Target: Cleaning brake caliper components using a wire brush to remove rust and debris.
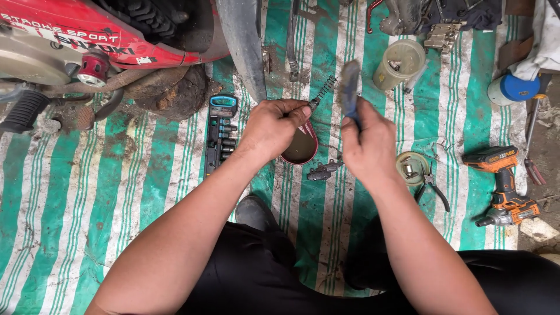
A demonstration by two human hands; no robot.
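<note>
Head view, step: the person cleans a coil spring [322, 91] over a red bowl [300, 146] on the striped tarp [146, 175]; short strokes above the bowl should catch drips
Left hand [274, 129]: fingers clamped on the spring's lower end, wrist bent inward
Right hand [367, 146]: fingers closed round a blurred blue brush [350, 93], held upright beside the spring

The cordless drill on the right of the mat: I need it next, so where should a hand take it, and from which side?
Grip the cordless drill by its orange-and-black handle, coming from above: it lies flat on its side on the striped mat, handle exposed.
</note>
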